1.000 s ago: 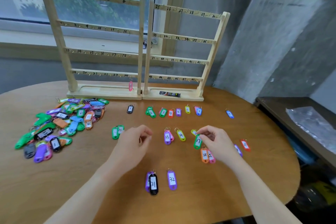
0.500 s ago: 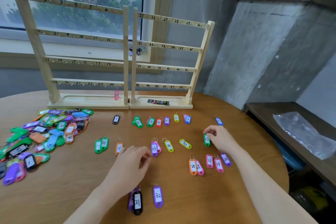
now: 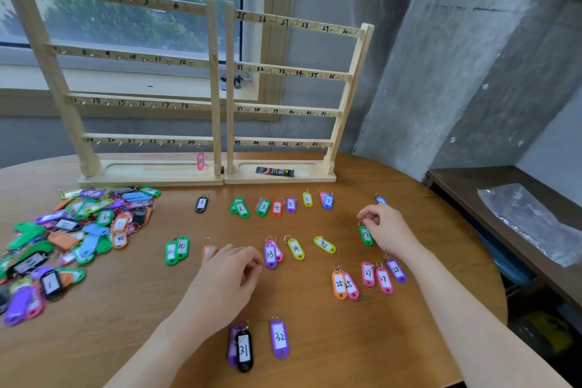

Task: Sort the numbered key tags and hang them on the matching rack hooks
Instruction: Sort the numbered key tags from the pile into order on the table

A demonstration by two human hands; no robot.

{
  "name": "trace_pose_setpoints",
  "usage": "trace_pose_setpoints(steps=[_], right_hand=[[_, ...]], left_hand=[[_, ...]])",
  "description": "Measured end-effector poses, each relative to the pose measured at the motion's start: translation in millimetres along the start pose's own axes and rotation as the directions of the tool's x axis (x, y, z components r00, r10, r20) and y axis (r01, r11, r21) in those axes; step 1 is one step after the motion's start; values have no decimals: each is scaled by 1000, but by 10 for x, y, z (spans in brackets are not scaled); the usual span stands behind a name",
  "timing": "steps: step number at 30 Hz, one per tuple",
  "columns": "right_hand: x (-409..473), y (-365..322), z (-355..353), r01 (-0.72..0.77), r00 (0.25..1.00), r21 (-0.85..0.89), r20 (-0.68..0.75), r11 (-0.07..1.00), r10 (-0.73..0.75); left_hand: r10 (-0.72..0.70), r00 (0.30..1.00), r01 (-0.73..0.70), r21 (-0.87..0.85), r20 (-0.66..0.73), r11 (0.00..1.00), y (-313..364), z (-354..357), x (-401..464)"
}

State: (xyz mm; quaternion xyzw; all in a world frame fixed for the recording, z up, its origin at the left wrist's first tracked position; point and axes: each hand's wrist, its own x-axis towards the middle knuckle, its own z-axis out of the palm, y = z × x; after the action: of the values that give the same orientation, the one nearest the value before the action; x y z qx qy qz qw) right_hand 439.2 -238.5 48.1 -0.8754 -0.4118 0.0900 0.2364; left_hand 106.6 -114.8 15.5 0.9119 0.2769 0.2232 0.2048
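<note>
Fingertips of the right hand (image 3: pixel 385 228) curl down at the ring of the green 17 tag (image 3: pixel 366 235), which lies flat on the table (image 3: pixel 315 309); whether they pinch the ring or only touch it I cannot tell. A second ago that tag sat nearer the middle, beside the yellow tags; it now lies further right, in line with 13 (image 3: pixel 271 255), 14 (image 3: pixel 296 249) and the yellow tag (image 3: pixel 324 244). The left hand (image 3: pixel 226 277) has dropped lower and hangs with fingers loosely curled, holding nothing I can see, and half covers an orange tag (image 3: pixel 207 251). I judge this as sorting: the row is being spaced by number, with gaps left for what is missing. The rack (image 3: pixel 217 88) bears only one pink tag (image 3: pixel 200 161) on its bottom rail, and the pile (image 3: pixel 72 236) at the left is large, so hanging has barely begun.
</note>
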Motion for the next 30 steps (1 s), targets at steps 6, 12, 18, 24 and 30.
trace_pose_setpoints(steps=[6, 12, 18, 24, 30], right_hand=[[-100, -553, 101, 144, 989, 128, -54, 981, -138], [-190, -1414, 449, 289, 952, 237, 28, 927, -304], [-414, -2330, 920, 431, 863, 295, 142, 853, -485], [-682, -3177, 1476, 513, 734, 350, 293, 784, -612], [-847, -3604, 1941, 537, 648, 351, 411, 767, -642]], left_hand=[[-63, 997, 65, 88, -34, 994, -329, -313, -250], [-240, 963, 258, 169, -121, 951, -902, -852, -710], [-380, 839, 473, 178, -390, 863, -1516, -1161, -1276], [-500, 646, 666, 107, -576, 738, -1671, -1246, -1454], [-561, 642, 705, 113, -523, 700, -1700, -1245, -1453]])
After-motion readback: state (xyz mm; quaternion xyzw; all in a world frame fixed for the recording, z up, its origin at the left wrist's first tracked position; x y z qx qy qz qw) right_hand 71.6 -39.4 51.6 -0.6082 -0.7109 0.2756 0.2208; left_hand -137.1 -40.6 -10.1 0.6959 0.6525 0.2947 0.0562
